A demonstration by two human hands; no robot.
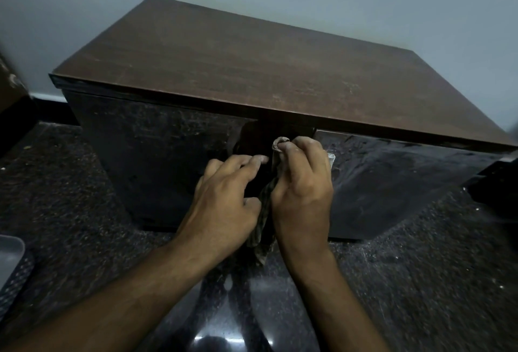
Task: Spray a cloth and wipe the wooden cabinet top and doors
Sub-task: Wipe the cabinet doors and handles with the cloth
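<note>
Cabinet doors [168, 161]: cloth [266, 206] between both hands [301, 183].

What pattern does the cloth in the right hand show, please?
The dark checked fabric cloth shows a brownish plaid, seen in the head view.

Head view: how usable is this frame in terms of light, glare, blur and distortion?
Head view: dim, flat light; bright glare spots on the glossy floor at the bottom edge; the far left and right edges are smeared; wide-angle bending splays the cabinet sides. Centre is sharp enough: the right hand grips the cloth at the door seam, the left hand beside it.
</note>
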